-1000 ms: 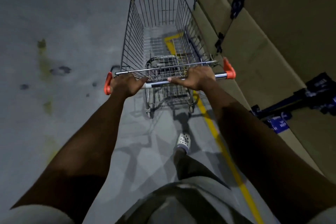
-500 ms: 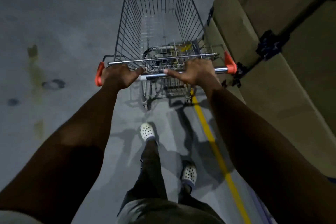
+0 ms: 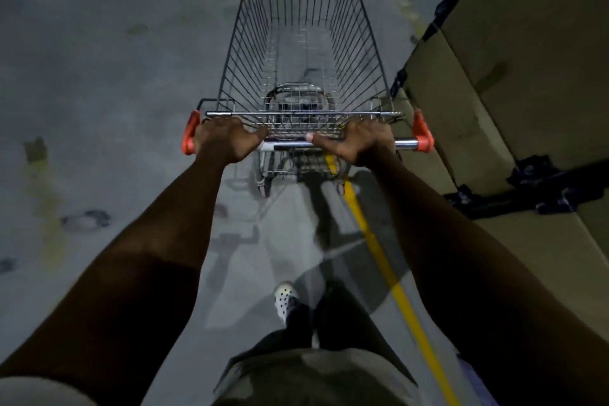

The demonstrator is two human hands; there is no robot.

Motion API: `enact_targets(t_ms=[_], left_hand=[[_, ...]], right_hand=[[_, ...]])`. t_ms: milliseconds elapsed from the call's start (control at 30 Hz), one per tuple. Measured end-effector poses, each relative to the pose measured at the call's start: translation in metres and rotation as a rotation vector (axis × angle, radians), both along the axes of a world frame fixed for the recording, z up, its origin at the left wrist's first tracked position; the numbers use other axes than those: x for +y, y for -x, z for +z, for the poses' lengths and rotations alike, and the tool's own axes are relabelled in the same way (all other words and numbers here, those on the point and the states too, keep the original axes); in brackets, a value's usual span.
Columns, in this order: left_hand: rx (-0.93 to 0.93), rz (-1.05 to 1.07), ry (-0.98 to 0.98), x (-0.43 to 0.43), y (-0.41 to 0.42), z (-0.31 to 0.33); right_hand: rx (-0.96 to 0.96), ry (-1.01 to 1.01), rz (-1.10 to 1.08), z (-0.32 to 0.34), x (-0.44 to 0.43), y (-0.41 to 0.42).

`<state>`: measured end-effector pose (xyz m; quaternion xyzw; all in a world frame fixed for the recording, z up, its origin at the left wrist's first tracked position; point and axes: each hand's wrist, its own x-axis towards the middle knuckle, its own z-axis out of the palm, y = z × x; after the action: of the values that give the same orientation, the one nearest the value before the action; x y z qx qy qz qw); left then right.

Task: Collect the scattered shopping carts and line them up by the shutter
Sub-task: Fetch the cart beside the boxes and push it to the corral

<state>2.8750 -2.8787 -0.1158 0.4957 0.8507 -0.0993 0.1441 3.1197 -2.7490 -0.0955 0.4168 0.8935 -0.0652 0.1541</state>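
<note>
1. The shopping cart (image 3: 306,43) stands on the grey floor (image 3: 99,76) straight ahead of the person. Its nose points away, its basket carries nothing, and its right side is close beside a tan panelled wall (image 3: 527,43). I cannot tell whether that wall is the shutter. No other cart is in view.
2. The left hand (image 3: 227,142) is wrapped over the handle bar (image 3: 286,144), just inside the left orange end cap (image 3: 190,137). The right hand (image 3: 356,142) is wrapped over the same bar a little inside the right orange end cap (image 3: 422,135). A short stretch of chrome shows between the two hands.
3. Handling, as I judge it: the wire-and-tube frame is stiff and light with nothing in it. It rolls on castors that may swing the nose off line. The bar is smooth metal, so a wide two-handed hold near the ends gives the best steering leverage.
4. Edges: the basket's right rim and the right end cap run nearest the wall. Black brackets (image 3: 540,188) stick out from the panels and look the likeliest snag. A yellow line (image 3: 379,247) on the floor passes under the cart's right rear corner.
5. Open room: a wide stretch of stained floor shows to the left, so any correction is best made that way. The person's foot (image 3: 286,301), in a white perforated shoe, is behind the cart and well apart from its wheels.
</note>
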Motion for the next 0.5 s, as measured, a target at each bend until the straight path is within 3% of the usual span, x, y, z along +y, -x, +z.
enact_targets(t_ms=[333, 500], left_hand=[[0.055, -0.014, -0.036, 0.184, 0.162, -0.011], [0.032, 0.009, -0.009, 0.282, 0.233, 0.001]], right_hand=[[0.022, 0.027, -0.089, -0.005, 0.171, 0.158], [-0.041, 0.166, -0.125, 0.008, 0.272, 0.242]])
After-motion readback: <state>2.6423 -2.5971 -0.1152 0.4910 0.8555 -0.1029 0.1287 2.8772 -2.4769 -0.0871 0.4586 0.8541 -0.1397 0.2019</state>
